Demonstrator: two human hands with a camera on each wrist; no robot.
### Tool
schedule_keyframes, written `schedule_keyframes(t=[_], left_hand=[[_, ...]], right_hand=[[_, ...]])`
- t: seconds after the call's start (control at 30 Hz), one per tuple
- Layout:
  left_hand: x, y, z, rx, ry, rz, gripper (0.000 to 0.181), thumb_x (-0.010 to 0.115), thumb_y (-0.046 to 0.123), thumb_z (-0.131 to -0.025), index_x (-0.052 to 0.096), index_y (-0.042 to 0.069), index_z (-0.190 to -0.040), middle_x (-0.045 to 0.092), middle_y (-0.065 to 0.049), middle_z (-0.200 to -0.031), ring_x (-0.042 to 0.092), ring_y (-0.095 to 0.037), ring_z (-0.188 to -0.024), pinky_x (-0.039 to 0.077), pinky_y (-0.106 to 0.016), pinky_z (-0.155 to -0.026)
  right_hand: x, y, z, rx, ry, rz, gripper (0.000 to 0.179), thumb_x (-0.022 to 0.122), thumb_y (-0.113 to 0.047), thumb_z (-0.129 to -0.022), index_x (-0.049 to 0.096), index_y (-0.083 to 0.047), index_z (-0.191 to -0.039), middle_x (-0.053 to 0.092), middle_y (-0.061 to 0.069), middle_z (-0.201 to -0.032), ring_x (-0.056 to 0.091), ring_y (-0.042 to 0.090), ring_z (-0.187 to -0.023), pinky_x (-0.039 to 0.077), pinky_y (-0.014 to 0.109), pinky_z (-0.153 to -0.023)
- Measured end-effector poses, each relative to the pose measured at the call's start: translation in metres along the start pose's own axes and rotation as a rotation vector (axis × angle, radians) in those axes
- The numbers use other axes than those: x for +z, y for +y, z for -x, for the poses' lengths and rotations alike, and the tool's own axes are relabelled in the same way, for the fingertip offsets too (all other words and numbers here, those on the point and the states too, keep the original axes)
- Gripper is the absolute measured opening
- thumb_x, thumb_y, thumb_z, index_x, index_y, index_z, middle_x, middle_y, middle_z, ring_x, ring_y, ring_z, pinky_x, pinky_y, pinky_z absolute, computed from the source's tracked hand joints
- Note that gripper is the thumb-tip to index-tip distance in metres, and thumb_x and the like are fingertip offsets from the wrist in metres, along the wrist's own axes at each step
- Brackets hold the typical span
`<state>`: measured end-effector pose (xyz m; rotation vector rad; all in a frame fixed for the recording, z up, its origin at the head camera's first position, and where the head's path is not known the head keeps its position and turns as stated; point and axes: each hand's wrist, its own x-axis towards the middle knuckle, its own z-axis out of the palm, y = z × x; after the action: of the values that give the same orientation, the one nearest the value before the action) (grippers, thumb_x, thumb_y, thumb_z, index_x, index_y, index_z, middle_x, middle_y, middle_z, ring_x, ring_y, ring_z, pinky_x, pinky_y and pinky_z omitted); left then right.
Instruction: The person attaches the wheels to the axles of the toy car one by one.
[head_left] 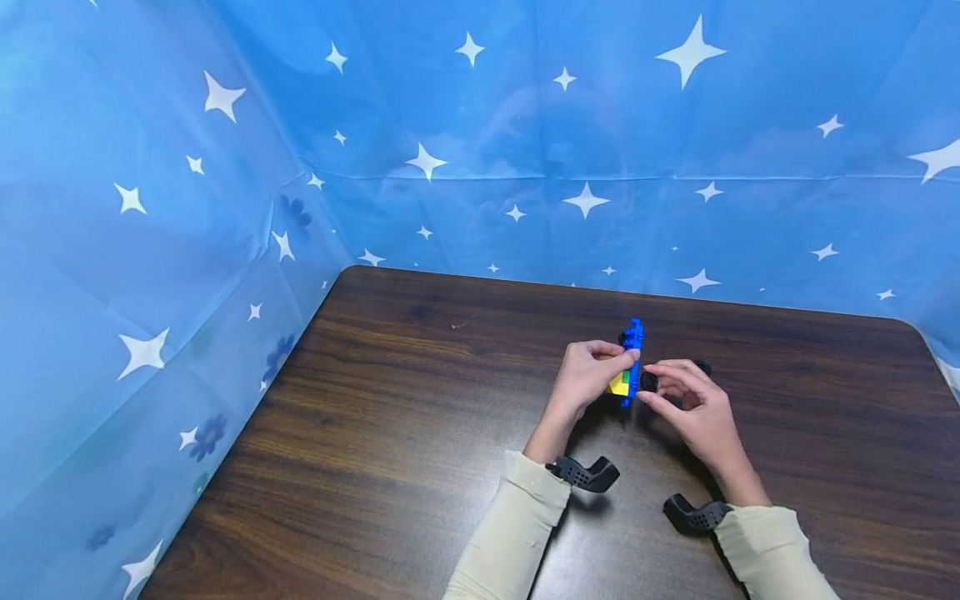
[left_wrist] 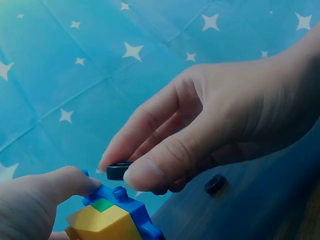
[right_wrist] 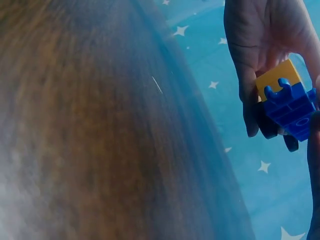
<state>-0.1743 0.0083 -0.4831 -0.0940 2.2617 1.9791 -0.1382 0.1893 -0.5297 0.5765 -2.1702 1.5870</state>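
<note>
My left hand (head_left: 588, 375) grips a small toy car (head_left: 636, 337) with a blue base, a yellow block (left_wrist: 105, 223) and a green piece (left_wrist: 102, 205). The car is tilted on its side, and a blue peg (left_wrist: 120, 194) sticks out of the side facing my right hand. Between thumb and fingertips, my right hand (head_left: 701, 408) pinches a black wheel (left_wrist: 117, 171), held just beside that blue side. Black wheels (right_wrist: 265, 121) show on the car's other side in the right wrist view.
Another black wheel (left_wrist: 216, 185) lies on the dark wooden table (head_left: 390, 400), just beyond my right hand. A blue curtain with white stars (head_left: 465, 108) hangs along the table's back and left edges. Black curved mounts (head_left: 592, 475) sit at both wrists.
</note>
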Motion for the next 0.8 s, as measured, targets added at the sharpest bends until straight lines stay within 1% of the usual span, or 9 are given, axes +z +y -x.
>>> schedule_keyframes(t=[0.07, 0.13, 0.3, 0.5, 0.67, 0.8], left_hand=[[0.0005, -0.0008, -0.0007, 0.001, 0.009, -0.004, 0.032, 0.082, 0.035, -0.09, 0.078, 0.005, -0.102, 0.075, -0.006, -0.095, 0.063, -0.013, -0.077, 0.053, -0.027, -0.067], [0.0006, -0.0014, -0.0011, 0.0, 0.014, -0.009, 0.033, 0.082, 0.035, -0.09, 0.078, 0.005, -0.102, 0.075, -0.006, -0.096, 0.063, -0.013, -0.077, 0.053, -0.027, -0.068], [0.0006, -0.0026, -0.0018, 0.01, 0.014, -0.014, 0.034, 0.082, 0.035, -0.089, 0.078, 0.004, -0.103, 0.075, -0.007, -0.098, 0.064, -0.013, -0.077, 0.055, -0.027, -0.07], [0.0017, -0.0044, -0.0023, 0.045, -0.003, -0.033, 0.035, 0.082, 0.033, -0.089, 0.078, 0.002, -0.104, 0.078, -0.011, -0.099, 0.066, -0.01, -0.077, 0.056, -0.025, -0.069], [0.0025, -0.0068, -0.0027, 0.051, -0.008, -0.046, 0.035, 0.083, 0.033, -0.089, 0.078, 0.002, -0.104, 0.079, -0.011, -0.098, 0.067, -0.009, -0.076, 0.057, -0.024, -0.068], [0.0031, -0.0082, -0.0032, 0.059, -0.01, -0.049, 0.035, 0.083, 0.033, -0.088, 0.078, 0.001, -0.104, 0.079, -0.011, -0.097, 0.067, -0.009, -0.075, 0.056, -0.023, -0.067]], right_hand=[[0.0, 0.0011, -0.0006, -0.055, -0.009, 0.005, 0.043, 0.077, 0.018, -0.082, 0.074, 0.001, -0.121, 0.065, 0.003, -0.115, 0.062, 0.003, -0.09, 0.054, 0.009, -0.08], [-0.0002, 0.0023, -0.0011, -0.092, -0.019, 0.0, 0.044, 0.077, 0.02, -0.08, 0.074, 0.003, -0.121, 0.066, 0.007, -0.114, 0.062, 0.004, -0.09, 0.054, 0.01, -0.08], [-0.0008, 0.0023, -0.0013, -0.103, -0.038, 0.031, 0.047, 0.079, 0.02, -0.077, 0.074, 0.001, -0.12, 0.068, 0.008, -0.108, 0.063, 0.002, -0.087, 0.054, 0.009, -0.077], [0.0001, 0.001, -0.0023, -0.137, -0.057, 0.021, 0.047, 0.08, 0.022, -0.074, 0.074, 0.003, -0.116, 0.068, 0.011, -0.102, 0.062, 0.001, -0.084, 0.054, 0.01, -0.075], [0.0014, 0.0049, -0.0034, -0.197, -0.059, 0.059, 0.048, 0.081, 0.025, -0.069, 0.075, 0.006, -0.114, 0.07, 0.014, -0.102, 0.061, 0.003, -0.082, 0.052, 0.008, -0.073], [0.0019, 0.0082, -0.0038, -0.216, -0.058, 0.083, 0.051, 0.082, 0.026, -0.066, 0.075, 0.005, -0.112, 0.07, 0.015, -0.104, 0.061, 0.006, -0.082, 0.052, 0.008, -0.073]])
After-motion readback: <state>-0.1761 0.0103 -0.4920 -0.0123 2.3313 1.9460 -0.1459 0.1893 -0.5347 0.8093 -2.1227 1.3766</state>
